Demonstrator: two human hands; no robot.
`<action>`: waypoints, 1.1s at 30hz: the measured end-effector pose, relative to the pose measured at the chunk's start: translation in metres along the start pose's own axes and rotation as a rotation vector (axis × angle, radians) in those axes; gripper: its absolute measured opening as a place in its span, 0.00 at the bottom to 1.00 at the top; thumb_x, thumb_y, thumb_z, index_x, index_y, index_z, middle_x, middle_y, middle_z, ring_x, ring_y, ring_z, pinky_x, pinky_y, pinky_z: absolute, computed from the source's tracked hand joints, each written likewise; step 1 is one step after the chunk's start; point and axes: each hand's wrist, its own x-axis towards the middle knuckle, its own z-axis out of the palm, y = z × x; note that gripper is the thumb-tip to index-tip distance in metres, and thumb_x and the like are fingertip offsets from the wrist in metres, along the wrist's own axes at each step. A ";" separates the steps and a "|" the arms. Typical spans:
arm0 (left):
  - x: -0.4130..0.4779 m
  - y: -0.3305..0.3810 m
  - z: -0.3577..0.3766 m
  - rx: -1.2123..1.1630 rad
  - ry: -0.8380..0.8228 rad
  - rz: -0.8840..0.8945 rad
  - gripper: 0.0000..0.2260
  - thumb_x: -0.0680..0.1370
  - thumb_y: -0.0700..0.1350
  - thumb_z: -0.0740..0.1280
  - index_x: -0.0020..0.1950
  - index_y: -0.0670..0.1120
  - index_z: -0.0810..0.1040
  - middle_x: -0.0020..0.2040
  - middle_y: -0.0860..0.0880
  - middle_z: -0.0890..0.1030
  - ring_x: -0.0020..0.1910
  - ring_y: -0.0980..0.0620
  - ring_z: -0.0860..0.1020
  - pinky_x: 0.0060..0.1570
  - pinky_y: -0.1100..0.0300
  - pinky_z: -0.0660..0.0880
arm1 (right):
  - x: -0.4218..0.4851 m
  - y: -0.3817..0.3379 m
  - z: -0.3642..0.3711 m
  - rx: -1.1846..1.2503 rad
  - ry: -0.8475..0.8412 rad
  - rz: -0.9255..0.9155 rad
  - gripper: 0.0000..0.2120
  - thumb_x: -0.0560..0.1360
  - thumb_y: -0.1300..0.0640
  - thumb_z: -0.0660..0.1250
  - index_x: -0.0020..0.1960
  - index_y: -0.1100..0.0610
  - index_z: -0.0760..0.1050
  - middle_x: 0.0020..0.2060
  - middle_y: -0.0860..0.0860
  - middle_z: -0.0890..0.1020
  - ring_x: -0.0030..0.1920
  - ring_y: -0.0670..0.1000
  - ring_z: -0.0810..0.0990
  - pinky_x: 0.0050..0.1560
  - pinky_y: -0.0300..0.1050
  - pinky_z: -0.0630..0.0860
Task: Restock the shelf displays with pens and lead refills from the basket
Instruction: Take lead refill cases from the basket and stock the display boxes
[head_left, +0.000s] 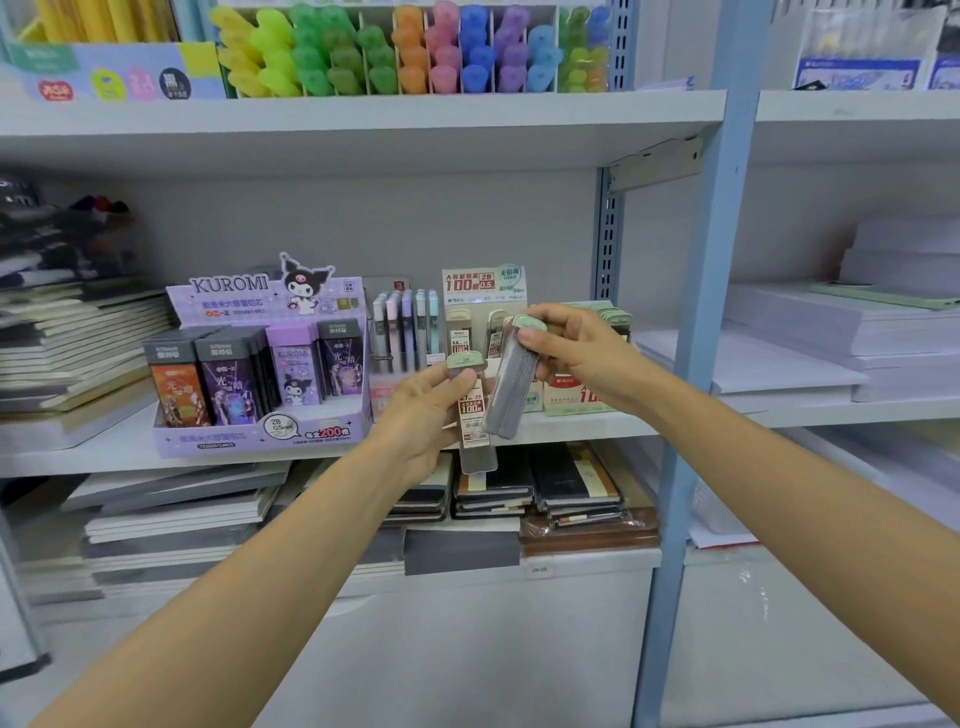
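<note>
My left hand (423, 413) pinches one flat lead refill case (474, 421) with a pale green cap, held upright in front of the middle shelf. My right hand (576, 348) grips a stack of several lead refill cases (511, 384), tilted, just right of the single case. Behind both hands stands the beige lead refill display box (483, 291) marked "100", with a few cases in it. Left of it stand a pen display (402, 332) and the purple Kuromi lead display box (260, 364). The basket is out of view.
A blue shelf upright (701, 312) runs down just right of my right arm. Stacked notebooks (78, 343) fill the shelf's left end, white paper stacks (831, 343) the right bay. Coloured highlighters (415, 52) line the shelf above; notebooks (571, 488) lie on the shelf below.
</note>
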 end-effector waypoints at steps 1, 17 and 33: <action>-0.001 0.000 0.001 0.001 -0.012 0.003 0.08 0.81 0.41 0.62 0.56 0.48 0.80 0.39 0.54 0.84 0.36 0.58 0.81 0.38 0.58 0.77 | 0.000 0.000 0.001 0.001 0.009 0.001 0.09 0.79 0.55 0.65 0.58 0.54 0.77 0.48 0.50 0.84 0.34 0.44 0.77 0.37 0.36 0.77; -0.006 0.004 -0.002 -0.108 -0.064 -0.036 0.08 0.79 0.41 0.66 0.55 0.41 0.81 0.47 0.43 0.85 0.42 0.48 0.84 0.43 0.55 0.82 | 0.000 -0.003 -0.001 0.197 -0.147 0.086 0.12 0.65 0.55 0.78 0.47 0.55 0.83 0.44 0.53 0.82 0.38 0.48 0.81 0.40 0.37 0.77; -0.012 0.007 0.010 -0.033 -0.130 0.002 0.09 0.81 0.37 0.61 0.56 0.39 0.79 0.48 0.43 0.84 0.47 0.50 0.81 0.49 0.58 0.81 | -0.008 -0.004 0.016 -0.164 -0.143 -0.055 0.09 0.73 0.55 0.73 0.54 0.53 0.82 0.36 0.43 0.83 0.27 0.39 0.74 0.27 0.29 0.68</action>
